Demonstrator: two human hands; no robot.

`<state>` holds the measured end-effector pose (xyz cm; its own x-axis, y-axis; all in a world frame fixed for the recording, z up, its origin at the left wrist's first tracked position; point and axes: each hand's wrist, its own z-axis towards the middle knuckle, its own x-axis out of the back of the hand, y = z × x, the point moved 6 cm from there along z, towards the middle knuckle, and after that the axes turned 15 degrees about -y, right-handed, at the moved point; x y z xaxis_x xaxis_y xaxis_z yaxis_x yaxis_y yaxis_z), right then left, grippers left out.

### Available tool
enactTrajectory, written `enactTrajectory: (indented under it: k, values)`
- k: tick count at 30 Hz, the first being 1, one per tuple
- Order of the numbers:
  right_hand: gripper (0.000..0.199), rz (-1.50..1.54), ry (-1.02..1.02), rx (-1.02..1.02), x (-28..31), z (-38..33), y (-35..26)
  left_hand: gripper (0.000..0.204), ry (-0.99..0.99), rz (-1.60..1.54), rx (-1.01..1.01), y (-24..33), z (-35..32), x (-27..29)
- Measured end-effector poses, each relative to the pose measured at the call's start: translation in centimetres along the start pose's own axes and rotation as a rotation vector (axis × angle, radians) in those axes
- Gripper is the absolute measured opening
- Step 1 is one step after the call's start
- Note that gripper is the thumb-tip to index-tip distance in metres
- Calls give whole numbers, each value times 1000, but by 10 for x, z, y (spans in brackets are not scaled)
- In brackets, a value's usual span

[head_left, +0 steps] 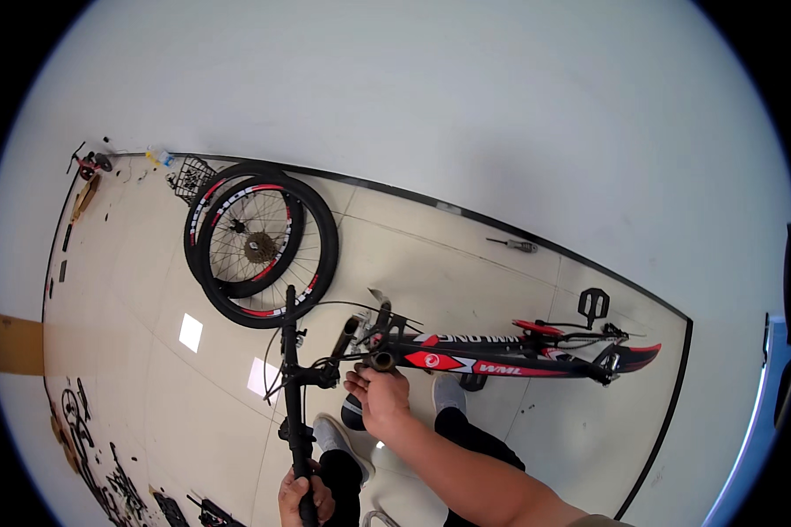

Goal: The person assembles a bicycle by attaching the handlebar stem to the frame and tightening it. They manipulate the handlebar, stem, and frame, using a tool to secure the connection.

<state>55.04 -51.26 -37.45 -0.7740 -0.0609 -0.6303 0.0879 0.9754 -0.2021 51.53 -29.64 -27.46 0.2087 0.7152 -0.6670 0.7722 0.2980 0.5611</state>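
My left hand (301, 499) is wrapped round the near end of a black handlebar (295, 369), which runs away from me with its stem, levers and cables. Just right of the handlebar, my right hand (380, 400) has its fingers closed at the open head tube end of a black and red bicycle frame (466, 358). The frame lies lengthwise to the right, with no wheels in it. Cables link bar and frame. A black saddle (352, 412) shows partly behind my right hand. My palm hides part of the head tube.
Two bicycle wheels (318, 255) overlap on the tiled floor beyond the handlebar, near a wire basket (192, 179). A grey tool (522, 247) lies by the wall. A pedal (593, 304) sticks up beside the frame. Several loose parts (125, 483) lie at the lower left. My feet stand below the frame.
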Motion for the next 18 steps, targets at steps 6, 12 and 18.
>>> enactTrajectory:
  k: [6, 12, 18]
  values:
    - [14, -130, 21, 119, 8, 12, -15, 50, -27, 66, -48, -7, 8, -1]
    - [13, -251, 88, 126, 8, 9, -16, 47, -46, -5, -19, -7, 9, 3]
    - [9, -401, 111, 125, 5, 4, -24, 48, -50, -11, -16, -8, 10, 5]
